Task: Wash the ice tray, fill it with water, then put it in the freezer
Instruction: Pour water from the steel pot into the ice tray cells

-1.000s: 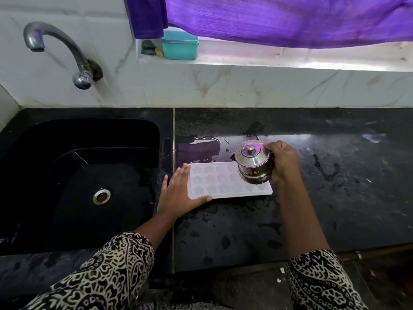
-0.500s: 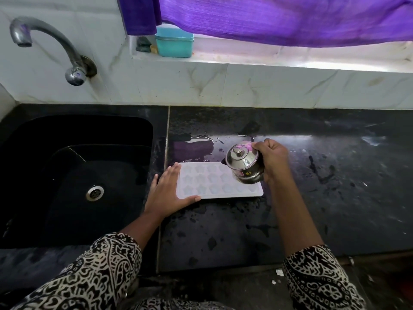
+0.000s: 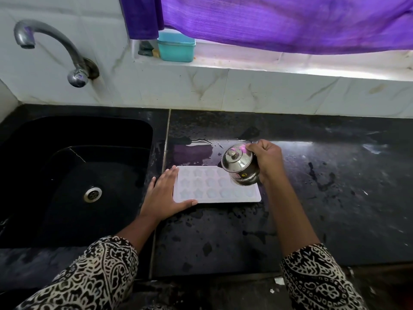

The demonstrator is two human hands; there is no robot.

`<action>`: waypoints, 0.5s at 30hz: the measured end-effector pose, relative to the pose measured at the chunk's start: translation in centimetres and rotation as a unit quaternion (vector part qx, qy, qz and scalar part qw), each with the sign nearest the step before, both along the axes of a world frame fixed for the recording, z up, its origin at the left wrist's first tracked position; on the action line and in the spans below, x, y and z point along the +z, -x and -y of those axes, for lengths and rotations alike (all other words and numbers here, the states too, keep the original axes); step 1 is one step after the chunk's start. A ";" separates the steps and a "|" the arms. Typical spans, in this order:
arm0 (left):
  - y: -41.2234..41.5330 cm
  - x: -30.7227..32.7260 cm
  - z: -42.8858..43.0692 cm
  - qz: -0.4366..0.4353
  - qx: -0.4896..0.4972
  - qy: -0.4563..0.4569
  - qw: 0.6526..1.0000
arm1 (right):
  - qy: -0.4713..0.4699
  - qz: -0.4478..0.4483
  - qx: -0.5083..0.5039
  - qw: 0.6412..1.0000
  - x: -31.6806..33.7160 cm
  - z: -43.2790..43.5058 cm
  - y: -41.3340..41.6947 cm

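A white ice tray (image 3: pixel 210 186) with star-shaped cells lies flat on the wet black counter (image 3: pixel 312 198), just right of the sink. My left hand (image 3: pixel 164 198) rests flat against the tray's left end, fingers straight, thumb along its front edge. My right hand (image 3: pixel 267 159) grips a small shiny steel pot (image 3: pixel 240 167) with a knobbed lid, tilted over the tray's right end. The pot hides the tray's far right corner. I cannot tell whether water is coming out.
A black sink (image 3: pixel 78 175) with a metal drain lies to the left, under a curved steel tap (image 3: pixel 51 48). A teal box (image 3: pixel 176 47) stands on the white window ledge below a purple curtain (image 3: pixel 279 21). A puddle (image 3: pixel 194 151) sits behind the tray.
The pot stays tilted over the tray's right end and the left hand stays on its left end. Mainly the camera view has shifted.
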State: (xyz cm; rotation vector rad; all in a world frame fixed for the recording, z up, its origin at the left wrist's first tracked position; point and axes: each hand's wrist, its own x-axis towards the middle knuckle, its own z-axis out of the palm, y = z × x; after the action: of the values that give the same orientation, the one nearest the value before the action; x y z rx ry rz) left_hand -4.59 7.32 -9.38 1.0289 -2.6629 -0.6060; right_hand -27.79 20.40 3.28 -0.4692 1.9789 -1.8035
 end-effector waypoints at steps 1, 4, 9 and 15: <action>0.0 0.0 0.0 0.000 -0.001 0.000 1.000 | -0.002 -0.003 0.002 1.000 0.0 0.1 0.0; 0.0 0.1 0.0 -0.006 -0.001 -0.002 1.000 | -0.012 -0.013 0.007 1.000 0.0 0.3 0.1; 0.0 0.0 0.0 -0.011 0.000 -0.008 1.000 | -0.029 -0.030 0.016 0.999 0.0 0.7 0.2; 0.0 0.1 -0.1 -0.012 0.000 -0.009 1.000 | -0.046 -0.042 0.022 0.998 0.2 0.9 0.2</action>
State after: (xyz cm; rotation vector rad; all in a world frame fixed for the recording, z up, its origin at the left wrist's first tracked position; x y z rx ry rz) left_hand -4.63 7.37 -9.29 1.0188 -2.6423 -0.6384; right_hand -27.99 19.53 3.49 -0.5628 2.0814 -1.6833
